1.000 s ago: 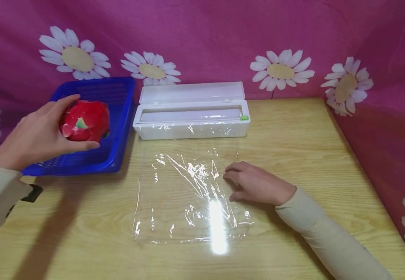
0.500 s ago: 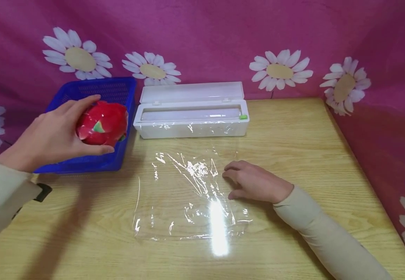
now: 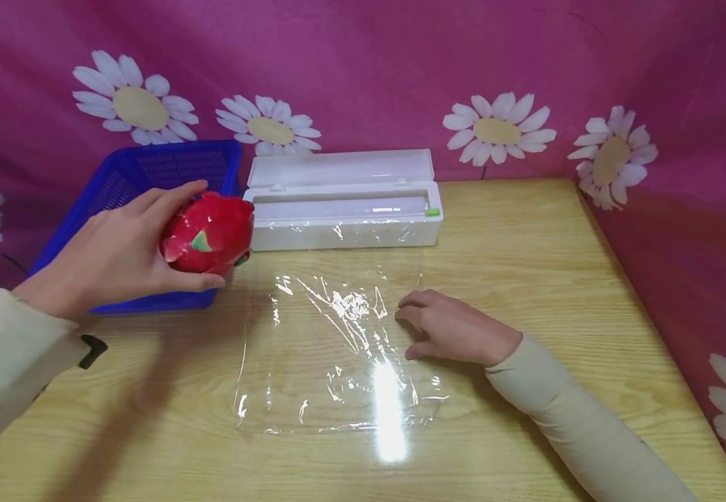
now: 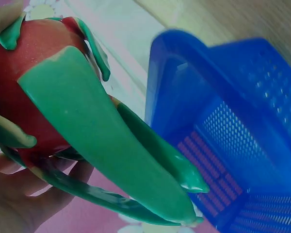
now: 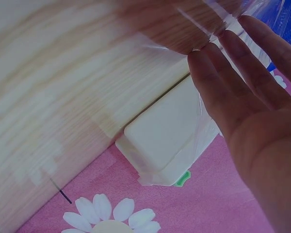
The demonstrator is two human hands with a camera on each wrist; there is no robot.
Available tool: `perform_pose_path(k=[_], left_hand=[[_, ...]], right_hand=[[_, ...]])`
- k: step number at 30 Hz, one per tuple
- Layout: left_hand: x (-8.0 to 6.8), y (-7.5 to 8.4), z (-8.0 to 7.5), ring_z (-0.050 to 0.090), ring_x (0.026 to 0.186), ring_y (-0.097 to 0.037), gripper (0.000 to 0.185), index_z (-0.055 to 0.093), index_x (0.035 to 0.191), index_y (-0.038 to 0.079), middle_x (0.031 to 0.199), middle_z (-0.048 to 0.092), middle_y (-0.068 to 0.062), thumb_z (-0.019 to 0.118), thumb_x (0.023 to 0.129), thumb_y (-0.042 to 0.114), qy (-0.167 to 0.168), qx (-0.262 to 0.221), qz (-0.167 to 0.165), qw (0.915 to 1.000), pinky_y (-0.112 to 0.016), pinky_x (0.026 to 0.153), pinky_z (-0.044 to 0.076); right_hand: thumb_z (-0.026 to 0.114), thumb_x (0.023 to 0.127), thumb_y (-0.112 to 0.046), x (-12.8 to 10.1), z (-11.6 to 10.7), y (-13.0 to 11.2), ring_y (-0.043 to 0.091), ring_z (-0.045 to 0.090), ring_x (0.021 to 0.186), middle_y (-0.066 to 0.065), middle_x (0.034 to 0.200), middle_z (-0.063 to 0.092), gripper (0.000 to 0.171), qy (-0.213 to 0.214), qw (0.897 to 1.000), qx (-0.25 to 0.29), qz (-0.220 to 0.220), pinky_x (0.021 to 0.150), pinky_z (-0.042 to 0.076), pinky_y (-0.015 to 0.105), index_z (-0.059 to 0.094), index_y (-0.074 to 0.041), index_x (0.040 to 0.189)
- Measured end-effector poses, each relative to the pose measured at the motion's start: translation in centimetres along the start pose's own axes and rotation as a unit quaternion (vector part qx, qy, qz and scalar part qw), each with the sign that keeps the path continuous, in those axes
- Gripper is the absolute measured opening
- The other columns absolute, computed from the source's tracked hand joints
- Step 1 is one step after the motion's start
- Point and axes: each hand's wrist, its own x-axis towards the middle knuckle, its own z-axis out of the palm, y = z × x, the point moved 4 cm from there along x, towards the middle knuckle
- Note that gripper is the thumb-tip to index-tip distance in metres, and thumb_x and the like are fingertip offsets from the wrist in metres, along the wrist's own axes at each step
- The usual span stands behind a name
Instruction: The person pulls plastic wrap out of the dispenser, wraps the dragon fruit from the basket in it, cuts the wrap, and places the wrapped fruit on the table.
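My left hand [image 3: 118,251] grips a red dragon fruit [image 3: 212,233] with glossy skin, holding it up over the right side of the blue basket [image 3: 168,301]. Long green leaf scales [image 4: 87,131] stick out of the fruit in the left wrist view. A sheet of clear cling film [image 3: 312,376] stretches over the wooden table from a white dispenser box [image 3: 344,236]. At the film's right edge lies my right hand [image 3: 459,329], palm down with relaxed fingers. In the right wrist view its fingertips [image 5: 198,56] touch the film.
The dispenser's lid [image 3: 340,167] stands raised at the back, and a green slider [image 3: 432,212] sits at its right end. A purple cloth [image 3: 375,70] with white daisies hangs behind the wooden table [image 3: 526,251] and along its right side.
My left hand has carried the dragon fruit rightward from above the basket's middle toward the dispenser's left end. My right hand has stayed at the film's edge.
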Motion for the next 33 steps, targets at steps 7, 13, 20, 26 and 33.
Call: perform_pose_path(k=[7, 13, 20, 26, 33], left_hand=[[-0.2, 1.3, 0.7, 0.067, 0.109, -0.044, 0.119, 0.039, 0.159, 0.021, 0.132, 0.061, -0.018, 0.092, 0.062, 0.063, -0.010, -0.005, 0.029, 0.9995, -0.066, 0.083, 0.058], [-0.3, 2.2, 1.1, 0.069, 0.107, -0.042, 0.120, 0.037, 0.160, 0.023, 0.131, 0.062, -0.018, 0.092, 0.062, 0.065, -0.011, -0.008, 0.045, 0.9989, -0.065, 0.082, 0.058], [-0.3, 2.8, 1.5, 0.069, 0.109, -0.043, 0.123, 0.036, 0.161, 0.025, 0.133, 0.062, -0.017, 0.091, 0.061, 0.068, -0.015, -0.017, 0.049, 0.9985, -0.065, 0.082, 0.059], [-0.5, 3.3, 2.1, 0.070, 0.107, -0.042, 0.121, 0.037, 0.161, 0.027, 0.135, 0.062, -0.015, 0.090, 0.061, 0.069, -0.016, -0.025, 0.060, 0.9978, -0.062, 0.080, 0.060], [-0.6, 4.4, 2.9, 0.072, 0.106, -0.039, 0.117, 0.040, 0.159, 0.024, 0.135, 0.064, -0.015, 0.090, 0.063, 0.067, -0.004, -0.027, 0.097, 0.9949, -0.058, 0.078, 0.063]], right_hand=[[0.086, 0.084, -0.034, -0.1, 0.1, 0.1, 0.035, 0.061, 0.130, 0.018, 0.139, 0.064, 0.060, -0.001, 1.000, 0.005, 0.001, 0.115, 0.049, 0.047, 0.068, 0.001, 0.129], [0.085, 0.084, -0.034, -0.2, 0.0, 0.1, 0.034, 0.061, 0.130, 0.017, 0.138, 0.064, 0.060, 0.001, 1.000, 0.002, 0.001, 0.115, 0.049, 0.046, 0.068, 0.002, 0.128], [0.085, 0.084, -0.034, -0.1, -0.2, -0.1, 0.035, 0.060, 0.132, 0.018, 0.141, 0.063, 0.061, -0.004, 1.000, 0.006, 0.003, 0.117, 0.048, 0.047, 0.067, 0.001, 0.131], [0.085, 0.084, -0.034, 0.0, -0.2, -0.1, 0.034, 0.060, 0.132, 0.018, 0.141, 0.063, 0.061, -0.006, 1.000, 0.007, 0.003, 0.117, 0.047, 0.046, 0.067, 0.001, 0.131], [0.085, 0.084, -0.034, -0.1, -0.1, 0.1, 0.034, 0.060, 0.133, 0.018, 0.141, 0.062, 0.062, -0.008, 1.000, 0.007, 0.008, 0.117, 0.047, 0.047, 0.067, 0.001, 0.131]])
